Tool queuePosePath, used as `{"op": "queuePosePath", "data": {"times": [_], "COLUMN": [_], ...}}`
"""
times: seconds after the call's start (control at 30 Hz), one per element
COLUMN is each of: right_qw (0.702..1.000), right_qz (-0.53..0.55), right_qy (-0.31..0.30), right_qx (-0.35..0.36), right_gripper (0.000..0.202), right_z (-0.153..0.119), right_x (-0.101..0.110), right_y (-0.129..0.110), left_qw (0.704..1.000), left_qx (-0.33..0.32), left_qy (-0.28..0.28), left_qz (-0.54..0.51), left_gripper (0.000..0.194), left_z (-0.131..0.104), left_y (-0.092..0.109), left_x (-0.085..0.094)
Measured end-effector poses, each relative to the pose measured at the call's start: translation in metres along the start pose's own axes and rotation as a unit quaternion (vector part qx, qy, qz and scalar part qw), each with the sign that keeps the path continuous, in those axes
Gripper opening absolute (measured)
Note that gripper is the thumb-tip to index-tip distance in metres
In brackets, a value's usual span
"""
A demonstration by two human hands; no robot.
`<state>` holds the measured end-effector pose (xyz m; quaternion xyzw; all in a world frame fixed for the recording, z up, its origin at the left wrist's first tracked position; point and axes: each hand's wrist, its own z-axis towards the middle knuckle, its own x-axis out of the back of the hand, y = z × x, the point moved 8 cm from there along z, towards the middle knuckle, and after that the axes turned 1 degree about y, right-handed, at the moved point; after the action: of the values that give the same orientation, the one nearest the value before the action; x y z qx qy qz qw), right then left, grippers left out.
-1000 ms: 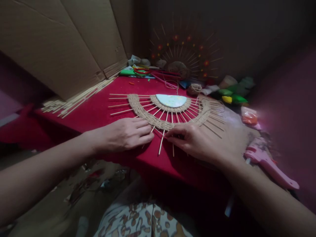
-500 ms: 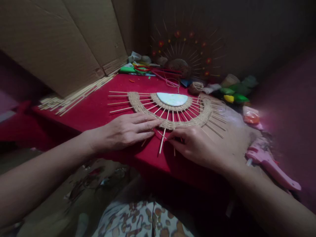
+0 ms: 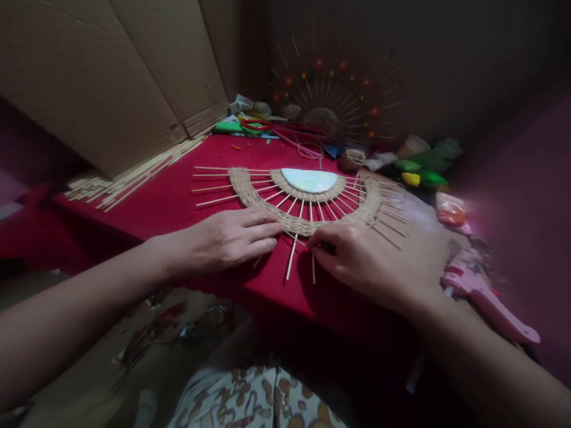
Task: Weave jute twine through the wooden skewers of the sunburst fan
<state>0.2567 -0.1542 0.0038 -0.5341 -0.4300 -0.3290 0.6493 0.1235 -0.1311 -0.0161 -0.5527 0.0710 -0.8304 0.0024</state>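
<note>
A half-round woven piece lies on the red cloth, with thin sticks fanning out from a pale half-disc. Two bands of brown twine run across the sticks; the wide outer band curves toward me. My left hand rests flat on the near left part of that band, fingers stretched out over some stick ends. At the band's near edge my right hand pinches a loose strand of twine between thumb and forefinger. Its other fingers are curled and partly hidden.
Loose sticks lie at the left beside a cardboard sheet. A pink glue gun is at the right. Scissors, a twine ball and packets line the back, before a flower-dotted stick fan.
My right hand has shifted slightly right and up, drawing the strand closer to the band's edge. My left hand's fingers have slid back a little to the left.
</note>
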Motion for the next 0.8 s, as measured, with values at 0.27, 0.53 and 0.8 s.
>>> {"op": "queuePosePath", "data": {"times": [0.27,0.53,0.8], "right_qw": [0.988,0.995,0.994], "right_qz": [0.132,0.010,-0.029], "right_qy": [-0.075,-0.047,-0.072], "right_qx": [0.012,0.087,0.079], "right_gripper": [0.018,0.017,0.018], "right_z": [-0.012,-0.027,-0.020], "right_x": [-0.009,-0.031,-0.008], "right_y": [-0.018,-0.037,-0.032], "left_qw": [1.000,0.999,1.000], "left_qx": [-0.008,-0.006,0.016], "left_qy": [0.022,0.019,0.020], "left_qz": [0.009,0.038,-0.003], "left_gripper": [0.025,0.029,0.029], "left_z": [0.005,0.007,0.004], "left_y": [0.001,0.004,0.000], "left_x": [0.006,0.007,0.008]}}
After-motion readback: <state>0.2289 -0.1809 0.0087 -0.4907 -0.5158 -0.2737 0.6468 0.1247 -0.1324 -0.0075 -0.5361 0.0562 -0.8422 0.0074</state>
